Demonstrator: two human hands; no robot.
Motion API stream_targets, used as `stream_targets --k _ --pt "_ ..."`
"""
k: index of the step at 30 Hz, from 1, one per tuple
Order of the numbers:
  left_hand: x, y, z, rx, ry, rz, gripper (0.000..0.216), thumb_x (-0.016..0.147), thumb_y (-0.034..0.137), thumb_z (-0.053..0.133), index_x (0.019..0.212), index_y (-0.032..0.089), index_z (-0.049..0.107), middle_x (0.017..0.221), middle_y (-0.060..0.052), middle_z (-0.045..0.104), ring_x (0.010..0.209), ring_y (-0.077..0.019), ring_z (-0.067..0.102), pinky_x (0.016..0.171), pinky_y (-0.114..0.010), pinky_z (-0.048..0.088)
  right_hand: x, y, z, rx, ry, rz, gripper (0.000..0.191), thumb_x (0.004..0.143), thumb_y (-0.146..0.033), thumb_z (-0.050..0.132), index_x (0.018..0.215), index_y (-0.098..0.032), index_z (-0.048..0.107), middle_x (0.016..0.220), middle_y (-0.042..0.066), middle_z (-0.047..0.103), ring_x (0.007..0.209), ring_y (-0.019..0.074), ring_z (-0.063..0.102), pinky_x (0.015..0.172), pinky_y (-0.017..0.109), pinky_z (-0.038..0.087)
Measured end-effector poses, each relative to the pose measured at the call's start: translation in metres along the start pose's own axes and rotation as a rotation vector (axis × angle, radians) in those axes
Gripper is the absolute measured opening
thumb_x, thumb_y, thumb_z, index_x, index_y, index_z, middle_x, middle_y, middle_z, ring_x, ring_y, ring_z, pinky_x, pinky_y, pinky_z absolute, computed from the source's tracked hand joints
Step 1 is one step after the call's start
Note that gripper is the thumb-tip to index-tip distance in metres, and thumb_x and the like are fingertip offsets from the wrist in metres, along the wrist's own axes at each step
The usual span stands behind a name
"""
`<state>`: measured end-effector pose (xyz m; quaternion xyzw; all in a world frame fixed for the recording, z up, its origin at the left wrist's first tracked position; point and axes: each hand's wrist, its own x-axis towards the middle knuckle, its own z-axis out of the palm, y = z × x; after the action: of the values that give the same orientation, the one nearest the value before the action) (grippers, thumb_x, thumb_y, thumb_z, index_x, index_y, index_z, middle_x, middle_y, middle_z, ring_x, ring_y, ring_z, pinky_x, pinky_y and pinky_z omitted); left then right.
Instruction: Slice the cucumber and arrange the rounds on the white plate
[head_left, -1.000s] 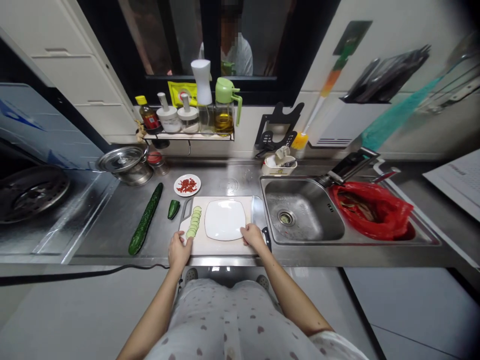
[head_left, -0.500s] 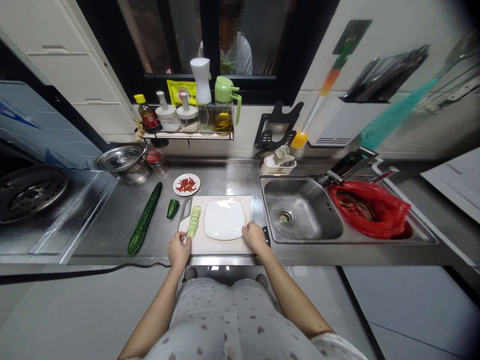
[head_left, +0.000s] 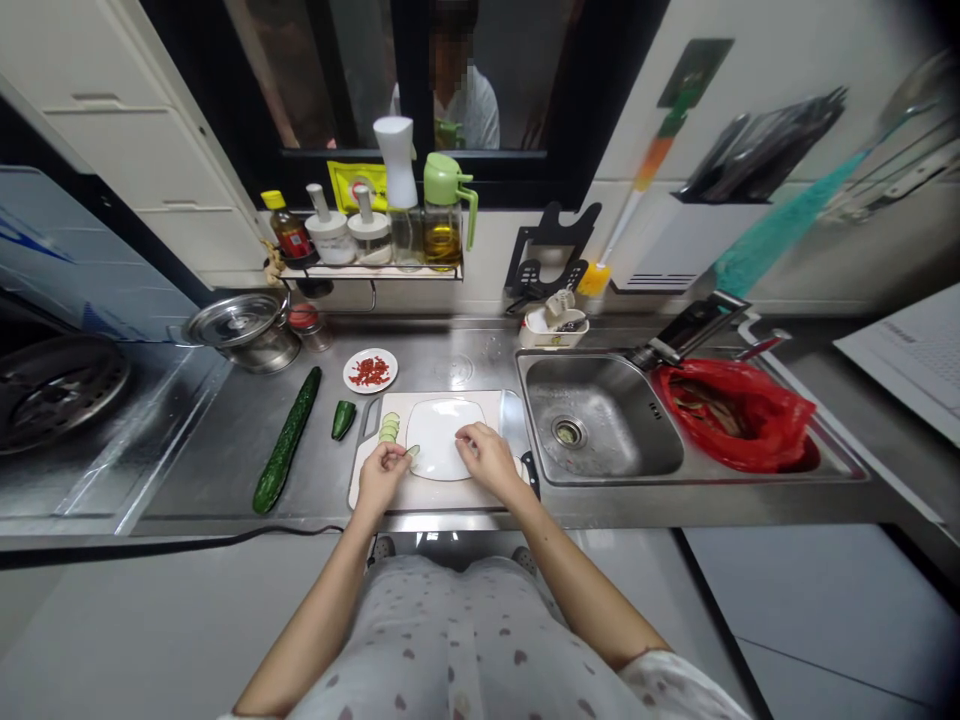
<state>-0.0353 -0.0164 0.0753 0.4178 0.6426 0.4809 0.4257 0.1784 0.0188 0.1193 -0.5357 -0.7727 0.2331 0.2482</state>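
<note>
Both forearms are extended forward from the bottom of the view and converge over the white cutting board (head_left: 420, 490), which lies on the steel surface (head_left: 225, 450) just left of the sink (head_left: 600, 430). The left hand (head_left: 381, 475) is held palm down at the board's left part, its fingers curled and pinched on a cucumber slice (head_left: 412, 451) at the left edge of the white plate (head_left: 442, 445). The right hand (head_left: 487, 460) is rested on the plate's right side, fingers bent and loosely together, nothing visibly held; whether it presses the plate cannot be told. The plate is set in the middle of the board. A short row of further cucumber slices (head_left: 388, 428) is laid on the board, just left of the plate and beyond the left hand. Left of the board, a cucumber end piece (head_left: 343, 419) and a whole cucumber (head_left: 288, 440) are laid on the surface, and a small dish of red chilli (head_left: 370, 371) is placed behind the board.
</note>
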Motion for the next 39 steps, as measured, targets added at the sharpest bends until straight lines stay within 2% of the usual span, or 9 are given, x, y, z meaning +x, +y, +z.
stream_targets --k 5,10,14,18,20,24,29,34,39 --pt "0.000 0.027 0.016 0.038 -0.096 0.049 0.024 0.064 0.035 0.069 0.076 0.017 0.060 0.067 0.002 0.056 0.056 -0.0086 0.042 0.058 -0.021 0.037 0.009 -0.014 -0.002 0.008 -0.061 -0.198 0.016 0.091 -0.026 0.052 0.101 -0.023 0.064 0.103 0.005 0.059 0.097 0.0195 0.049 0.078 0.030 0.043" --pt "0.000 0.040 0.026 0.054 -0.137 0.043 0.020 0.062 0.033 0.068 0.073 0.018 0.059 0.068 0.001 0.058 0.059 -0.0104 0.046 0.060 -0.023 0.039 0.012 -0.015 0.001 0.007 -0.071 -0.245 0.018 0.090 -0.026 0.052 0.103 -0.023 0.065 0.108 0.006 0.057 0.100 0.0201 0.047 0.078 0.031 0.044" --pt "0.000 0.040 0.030 0.073 -0.175 0.058 0.020 0.064 0.034 0.066 0.074 0.018 0.060 0.071 0.000 0.059 0.061 -0.0111 0.047 0.061 -0.023 0.039 0.014 -0.012 0.003 0.016 -0.086 -0.261 0.014 0.091 -0.024 0.052 0.097 -0.022 0.064 0.104 0.006 0.057 0.100 0.0202 0.046 0.080 0.031 0.043" --pt "-0.001 0.036 0.031 0.174 -0.041 0.080 0.028 0.060 0.035 0.072 0.080 0.019 0.061 0.077 0.000 0.060 0.064 -0.0116 0.047 0.063 -0.023 0.039 0.015 -0.009 0.002 0.018 -0.077 -0.252 0.012 0.091 -0.022 0.050 0.092 -0.021 0.063 0.100 0.006 0.058 0.098 0.0199 0.047 0.080 0.031 0.043" --pt "-0.002 0.034 0.034 0.139 -0.015 0.039 0.030 0.062 0.042 0.072 0.076 0.019 0.059 0.070 0.000 0.057 0.061 -0.0113 0.046 0.060 -0.023 0.038 0.016 -0.009 0.000 0.021 -0.053 -0.241 0.014 0.092 -0.022 0.049 0.093 -0.021 0.062 0.098 0.006 0.058 0.098 0.0201 0.047 0.080 0.031 0.042" --pt "-0.004 0.038 0.044 -0.068 -0.191 -0.117 0.045 0.071 0.061 0.059 0.065 0.017 0.055 0.056 0.000 0.053 0.050 -0.0093 0.042 0.052 -0.022 0.033 0.019 -0.006 -0.004 0.010 -0.006 -0.236 0.018 0.093 -0.024 0.046 0.095 -0.021 0.063 0.097 0.007 0.058 0.099 0.0208 0.047 0.081 0.031 0.042" --pt "0.002 0.043 0.054 -0.245 -0.257 -0.380 0.055 0.070 0.067 0.057 0.083 0.014 0.062 0.061 -0.001 0.058 0.043 -0.0054 0.039 0.042 -0.019 0.017 0.019 -0.001 -0.005 -0.024 0.005 -0.263 0.019 0.094 -0.025 0.045 0.095 -0.023 0.064 0.097 0.007 0.058 0.098 0.0208 0.047 0.082 0.031 0.042" --pt "0.014 0.037 0.058 -0.351 -0.257 -0.364 0.044 0.061 0.052 0.070 0.079 0.014 0.060 0.064 0.000 0.059 0.044 -0.0036 0.038 0.041 -0.017 0.015 0.016 0.004 -0.003 -0.036 -0.004 -0.274 0.021 0.095 -0.026 0.044 0.094 -0.022 0.064 0.095 0.007 0.058 0.097 0.0200 0.047 0.079 0.029 0.042" --pt "0.021 0.031 0.057 -0.311 -0.246 -0.324 0.036 0.058 0.044 0.073 0.075 0.014 0.062 0.072 -0.003 0.064 0.049 -0.0045 0.043 0.041 -0.016 0.020 0.014 0.009 0.001 -0.028 -0.026 -0.228 0.017 0.094 -0.024 0.045 0.093 -0.021 0.062 0.094 0.006 0.059 0.095 0.0196 0.048 0.078 0.029 0.041"
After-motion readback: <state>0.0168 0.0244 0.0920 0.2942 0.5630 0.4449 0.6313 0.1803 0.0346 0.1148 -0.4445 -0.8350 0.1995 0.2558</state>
